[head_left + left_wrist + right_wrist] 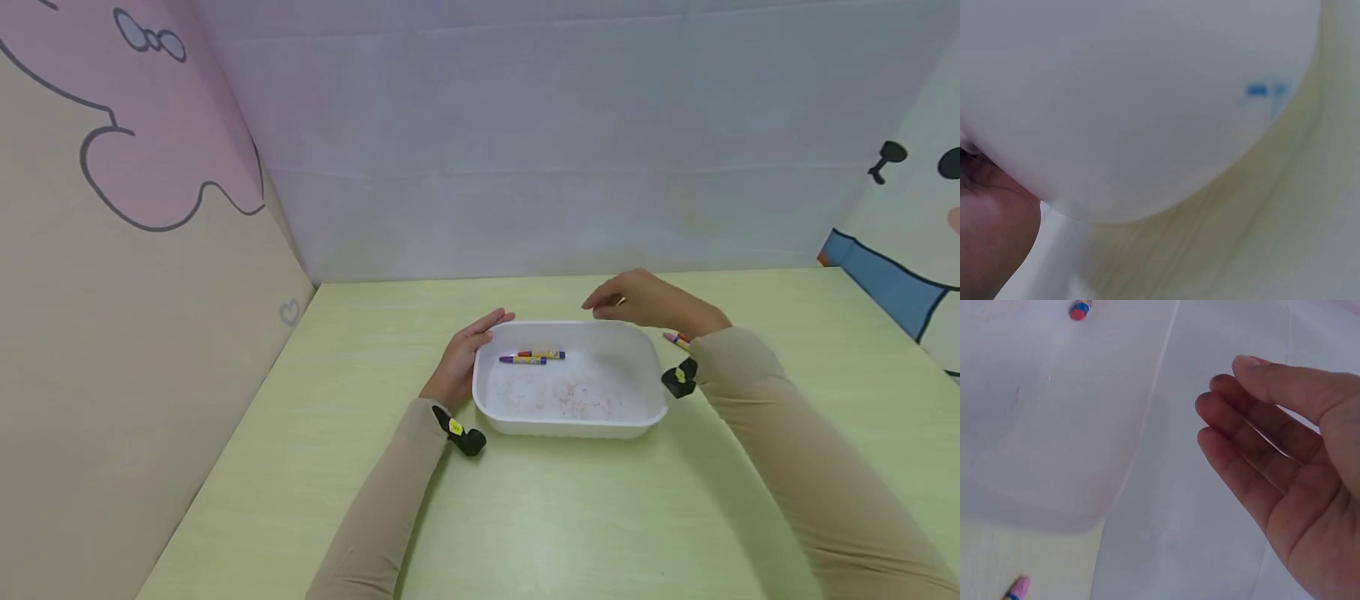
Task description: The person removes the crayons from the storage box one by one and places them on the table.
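Observation:
A white plastic tray point(592, 425) is in the middle of the head view. My left hand point(453, 367) grips its left side, thumb at the rim and fingers along the outside. In the left wrist view, the tray's smooth outer surface point(1135, 112) fills most of the picture and hides most of that hand. Two crayons lie in the tray, a purple one point(522, 360) and a red-tipped one point(551, 355). Beyond the far right rim, my right hand point(645, 300) hovers with loosely bent fingers; the right wrist view shows nothing between them.
A pink crayon point(673, 339) lies on the pale green table point(540, 517) right of the tray, with a red crayon point(683, 337) partly hidden by my right sleeve. Reddish marks dot the tray's floor. A pale cloth wall point(570, 167) stands along the table's back edge.

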Action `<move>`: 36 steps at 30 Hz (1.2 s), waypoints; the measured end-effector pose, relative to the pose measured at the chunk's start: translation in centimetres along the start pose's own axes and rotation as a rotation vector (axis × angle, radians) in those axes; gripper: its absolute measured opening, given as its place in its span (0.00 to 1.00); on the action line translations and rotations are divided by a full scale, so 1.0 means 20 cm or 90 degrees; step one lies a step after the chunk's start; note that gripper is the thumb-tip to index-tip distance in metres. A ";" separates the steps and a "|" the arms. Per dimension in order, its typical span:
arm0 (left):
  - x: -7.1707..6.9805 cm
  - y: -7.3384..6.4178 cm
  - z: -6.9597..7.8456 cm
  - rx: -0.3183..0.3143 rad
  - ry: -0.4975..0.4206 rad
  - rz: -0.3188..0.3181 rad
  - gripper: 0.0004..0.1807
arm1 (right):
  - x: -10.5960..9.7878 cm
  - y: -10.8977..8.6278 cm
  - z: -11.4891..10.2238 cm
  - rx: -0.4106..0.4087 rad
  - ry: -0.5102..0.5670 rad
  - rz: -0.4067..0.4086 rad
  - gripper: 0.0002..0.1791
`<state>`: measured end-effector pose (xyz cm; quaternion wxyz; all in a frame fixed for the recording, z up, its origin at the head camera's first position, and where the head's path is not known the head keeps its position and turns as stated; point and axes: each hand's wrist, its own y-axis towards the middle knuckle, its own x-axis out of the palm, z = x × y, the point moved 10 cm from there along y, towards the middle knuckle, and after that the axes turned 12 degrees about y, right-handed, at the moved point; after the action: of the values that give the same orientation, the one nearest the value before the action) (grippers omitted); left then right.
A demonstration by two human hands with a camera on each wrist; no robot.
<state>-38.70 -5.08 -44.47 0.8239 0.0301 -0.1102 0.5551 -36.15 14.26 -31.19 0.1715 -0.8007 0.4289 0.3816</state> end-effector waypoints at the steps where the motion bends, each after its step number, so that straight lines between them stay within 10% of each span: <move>1: 0.00 0.00 0.00 0.000 0.000 0.001 0.25 | 0.04 0.02 -0.01 -0.006 0.003 -0.017 0.13; 19: 0.00 0.01 0.00 0.006 0.016 -0.012 0.27 | 0.52 0.27 -0.04 0.029 0.046 -0.156 0.15; 36: 0.00 0.01 0.00 0.004 0.019 -0.013 0.27 | 0.64 0.32 -0.05 0.036 -0.093 -0.142 0.08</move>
<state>-38.98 -5.04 -44.54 0.8310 0.0255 -0.0957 0.5474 -36.65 2.88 -39.94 0.2661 -0.8083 0.3341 0.4051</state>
